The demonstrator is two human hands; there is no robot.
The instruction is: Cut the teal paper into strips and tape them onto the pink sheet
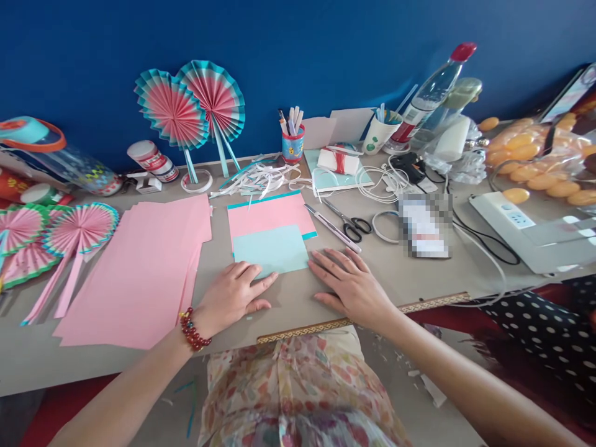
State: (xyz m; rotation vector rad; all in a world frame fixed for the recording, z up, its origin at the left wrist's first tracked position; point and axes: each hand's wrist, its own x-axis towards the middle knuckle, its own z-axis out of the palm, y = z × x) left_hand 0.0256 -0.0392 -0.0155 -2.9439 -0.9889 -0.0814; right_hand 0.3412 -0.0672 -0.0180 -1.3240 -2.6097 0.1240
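Observation:
A light blue sheet of paper (270,248) lies on the table, overlapping a pink sheet with blue edges (265,217). My left hand (236,290) rests at the blue paper's lower left edge, fingers spread and holding nothing. At its right corner, my right hand (347,282) lies flat with fingers apart, also holding nothing. Just beyond the right hand are a slim craft knife (333,228) and black-handled scissors (349,221). To the left of my left hand lies a stack of large pink sheets (139,267).
Pleated paper fans (173,115) stand against the blue wall. Paper strips (261,177) lie near a pen cup (292,144). A tape roll (385,226), a blurred phone-like rectangle (424,226), a power strip (507,211) and cables are on the right. A patterned strip (302,331) runs along the front edge.

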